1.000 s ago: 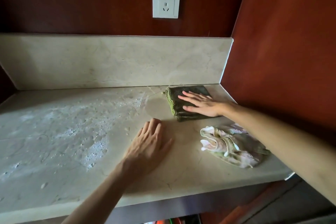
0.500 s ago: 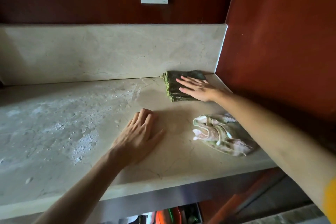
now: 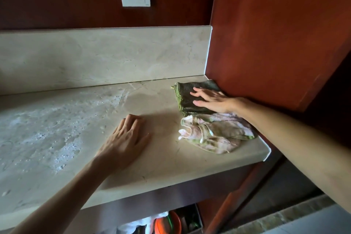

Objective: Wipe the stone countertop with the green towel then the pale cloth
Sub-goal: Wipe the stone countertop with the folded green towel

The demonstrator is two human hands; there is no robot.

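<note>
**Green towel under right hand at far right corner of desk**

The green towel [image 3: 191, 99] lies folded flat in the far right corner of the stone desk [image 3: 167, 159], one side against the red side panel [image 3: 275, 40]. It is a thick, ribbed rectangle; its long axis runs from the far edge toward the near edge, and its stacked fold edges face left. The right hand [image 3: 214, 99] presses on it, palm down, fingers straight and spread, pointing left.

The pale cloth [image 3: 214, 135] lies crumpled just nearer than the towel, touching it, along the right edge. It is soft, pink and olive, with a bound hem.

The left hand [image 3: 125, 142] rests flat on bare stone at mid-desk, fingers together, holding nothing.

The left half of the desk carries a whitish, bubbly film [image 3: 57, 133]. The stone is beige and veined, with a matching upstand [image 3: 106, 57] along the far edge.
</note>
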